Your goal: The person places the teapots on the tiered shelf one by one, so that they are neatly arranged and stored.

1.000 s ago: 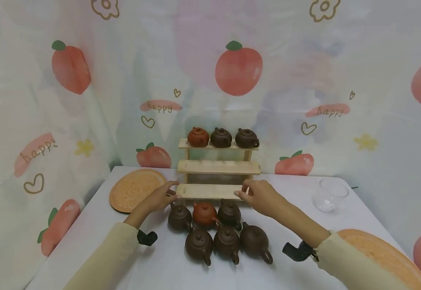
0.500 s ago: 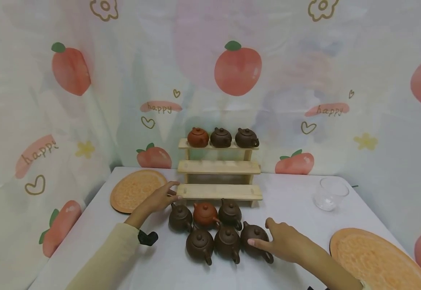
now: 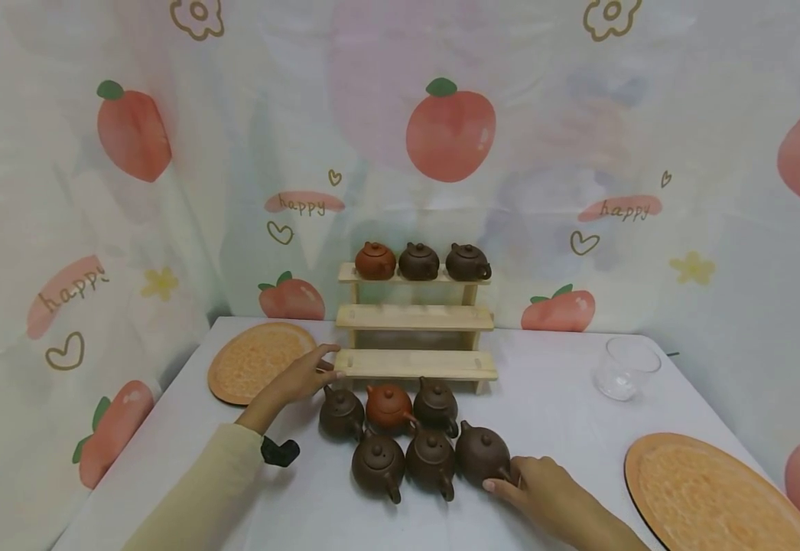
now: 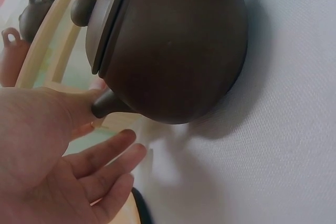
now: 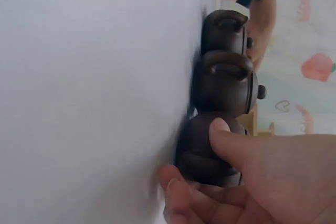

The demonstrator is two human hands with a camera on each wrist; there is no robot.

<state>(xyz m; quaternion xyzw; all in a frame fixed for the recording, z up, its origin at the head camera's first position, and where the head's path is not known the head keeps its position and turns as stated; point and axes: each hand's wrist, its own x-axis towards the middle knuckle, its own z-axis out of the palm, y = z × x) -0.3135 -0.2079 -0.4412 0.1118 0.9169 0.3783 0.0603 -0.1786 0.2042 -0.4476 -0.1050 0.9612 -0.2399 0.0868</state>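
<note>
In the head view my right hand [image 3: 554, 493] is at the handle of the rightmost front dark brown teapot [image 3: 482, 453], thumb on one side and fingers on the other. The right wrist view has my thumb against that teapot [image 5: 197, 142], which rests on the table. My left hand [image 3: 298, 378] holds the left end of the wooden stand's lowest shelf [image 3: 414, 366] between thumb and index finger. Its other fingers extend loosely beneath a teapot's spout in the left wrist view. Beside the grasped teapot sit two dark teapots [image 3: 431, 461]; behind them a reddish teapot [image 3: 389, 407] stands between two dark ones.
Three teapots [image 3: 419, 262] line the top shelf; the middle shelf [image 3: 414, 317] is bare. An orange round mat [image 3: 255, 360] lies at the left, another mat [image 3: 717, 490] at the right front. A clear glass bowl [image 3: 623, 373] stands at the right rear.
My right hand has left the right end of the lowest shelf, come down toward me and taken the rightmost front teapot by its handle. The left hand stays at the stand.
</note>
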